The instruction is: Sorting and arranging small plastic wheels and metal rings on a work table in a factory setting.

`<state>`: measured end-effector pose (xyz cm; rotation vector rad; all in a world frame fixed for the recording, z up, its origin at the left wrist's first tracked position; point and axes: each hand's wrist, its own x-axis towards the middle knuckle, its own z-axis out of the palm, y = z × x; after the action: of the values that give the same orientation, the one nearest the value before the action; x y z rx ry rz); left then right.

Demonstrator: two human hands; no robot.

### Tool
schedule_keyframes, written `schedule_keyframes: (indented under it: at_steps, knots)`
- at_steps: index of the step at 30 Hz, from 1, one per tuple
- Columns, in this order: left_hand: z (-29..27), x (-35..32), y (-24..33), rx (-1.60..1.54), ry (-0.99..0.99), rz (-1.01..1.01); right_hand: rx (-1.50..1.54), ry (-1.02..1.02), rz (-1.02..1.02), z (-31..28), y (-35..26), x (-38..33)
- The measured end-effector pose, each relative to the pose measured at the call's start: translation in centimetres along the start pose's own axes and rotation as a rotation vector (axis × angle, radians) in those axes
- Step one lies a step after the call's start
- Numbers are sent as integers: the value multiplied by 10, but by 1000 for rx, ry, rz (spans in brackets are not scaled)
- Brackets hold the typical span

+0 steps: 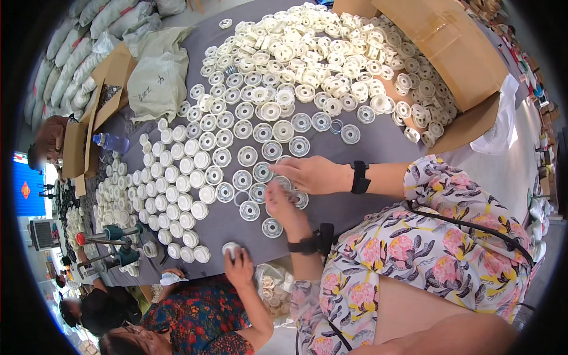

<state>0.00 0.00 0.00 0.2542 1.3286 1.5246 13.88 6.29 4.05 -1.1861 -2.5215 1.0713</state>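
Observation:
My right hand (313, 174) reaches in from the right, fingers stretched out low over the round white discs with shiny centres, its tips beside one disc (262, 172). Just below it, my left hand (283, 206) is blurred, with bent fingers raised next to a disc partly hidden between the hands. Whether the left fingers hold anything is not clear. Close to the left hand lie more shiny-centred discs, one (249, 210) to its left and another (272, 228) below. A thin ring (241, 198) sits among them; another thin ring (336, 126) lies farther up the grey-covered table (349, 222).
A large heap of white wheel-like parts (313, 53) spills from a cardboard box (449, 47). Rows of capped white parts (177, 195) stand at left, near a hand press (118, 245). A co-worker's hand (239, 269) touches a white part (231, 248) at the table edge.

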Motion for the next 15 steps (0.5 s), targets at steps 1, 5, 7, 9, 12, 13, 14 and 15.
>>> schedule_keyframes:
  at_steps: [1, 5, 7, 9, 12, 13, 14, 15]
  knots:
    - [-13, 5, 18, -132, 90, -16, -71, 54, -186, 0, -4, -1]
    - [-37, 9, 36, 393, 85, 412, 339, 70, -28, 2, -15, -14]
    - [-37, -3, 27, 691, -47, 547, 652, -55, 137, 6, -17, -3]
    - [-25, -9, 23, 767, -282, 647, 946, -172, 301, 0, -14, 4]
    - [-33, -11, 13, 666, -347, 555, 1167, -275, 357, -3, -4, 6]
    - [-36, -13, 9, 561, -395, 510, 1154, -286, 335, -4, 1, 4]
    - [-37, -14, 8, 555, -392, 509, 1138, -298, 313, -5, 6, 5]
    - [-38, -19, 9, 363, -384, 311, 1137, -301, 318, -7, 7, 5]
